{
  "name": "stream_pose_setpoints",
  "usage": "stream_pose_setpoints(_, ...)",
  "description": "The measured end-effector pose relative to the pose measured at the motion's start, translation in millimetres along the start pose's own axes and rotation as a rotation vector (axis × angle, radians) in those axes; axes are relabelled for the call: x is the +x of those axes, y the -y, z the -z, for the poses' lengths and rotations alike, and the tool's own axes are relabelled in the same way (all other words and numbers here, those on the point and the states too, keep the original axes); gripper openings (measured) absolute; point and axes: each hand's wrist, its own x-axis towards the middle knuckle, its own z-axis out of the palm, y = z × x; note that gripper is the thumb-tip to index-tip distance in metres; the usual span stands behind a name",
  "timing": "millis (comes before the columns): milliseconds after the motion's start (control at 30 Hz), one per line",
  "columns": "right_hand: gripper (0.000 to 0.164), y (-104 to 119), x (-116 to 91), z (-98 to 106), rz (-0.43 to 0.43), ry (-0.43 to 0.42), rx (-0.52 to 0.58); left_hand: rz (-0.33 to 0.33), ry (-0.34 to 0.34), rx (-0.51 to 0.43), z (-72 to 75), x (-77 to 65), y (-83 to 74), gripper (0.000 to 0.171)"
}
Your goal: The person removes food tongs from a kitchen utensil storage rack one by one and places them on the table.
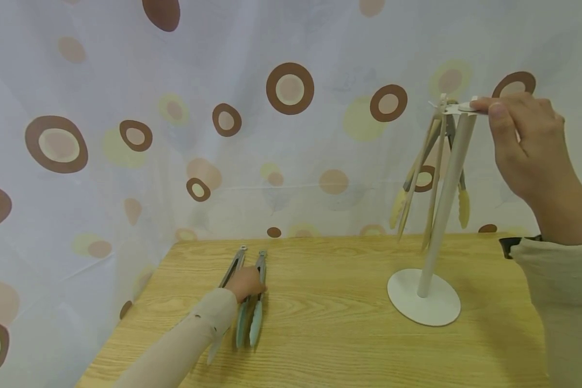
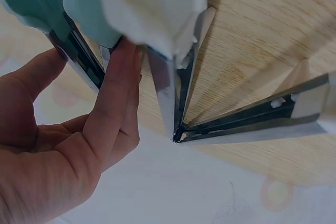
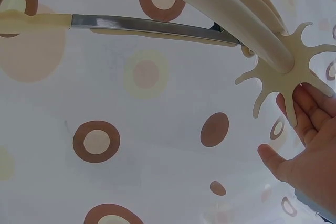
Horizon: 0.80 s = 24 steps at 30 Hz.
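My left hand (image 1: pixel 246 283) grips teal-tipped metal tongs (image 1: pixel 256 323) low over the table, thumb on one arm and fingers on the other in the left wrist view. Beside them lie white-tipped metal tongs (image 2: pixel 252 113), their arms spread in a V. My right hand (image 1: pixel 533 140) is at the top of a white stand (image 1: pixel 448 199); its fingers rest on the plate with curved hooks (image 3: pixel 296 59), and the thumb stays apart below it in the right wrist view. From the hooks hang yellow-tipped tongs (image 1: pixel 463 207) and beige tongs (image 1: pixel 434 199).
The stand's round base (image 1: pixel 409 310) sits on the right of the wooden table (image 1: pixel 330 334). A white curtain with brown and yellow circles (image 1: pixel 291 161) hangs along the back and left. A small dark thing (image 1: pixel 511 247) shows beside the right sleeve.
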Motion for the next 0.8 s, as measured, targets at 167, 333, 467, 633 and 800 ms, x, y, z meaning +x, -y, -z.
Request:
stream_pose_setpoints(167, 0.04, 0.7, -0.4, 0.0, 0.01, -0.006, -0.001, 0.0, 0.004, 0.015, -0.4, -0.2, -1.0, 0.028)
stream_pose_setpoints(333, 0.039, 1.0, -0.3, 0.7, -0.006, -0.002, 0.003, -0.002, 0.011, 0.019, -0.2, -1.1, -2.2, 0.028)
stream_pose_setpoints(467, 0.039, 0.8, -0.5, 0.6, -0.007, 0.003, 0.004, -0.002, 0.014, 0.036, -1.9, -1.0, -1.4, 0.03)
stream_pose_setpoints(633, 0.039, -0.5, -0.6, 0.2, -0.001, 0.004, 0.005, 0.007, 0.019, 0.039, -3.4, 0.1, -0.7, 0.031)
stream_pose_setpoints(800, 0.039, -0.9, -0.8, 0.0, 0.0, 0.003, 0.003, -0.003, 0.027, 0.024, -2.3, -1.3, 0.0, 0.033)
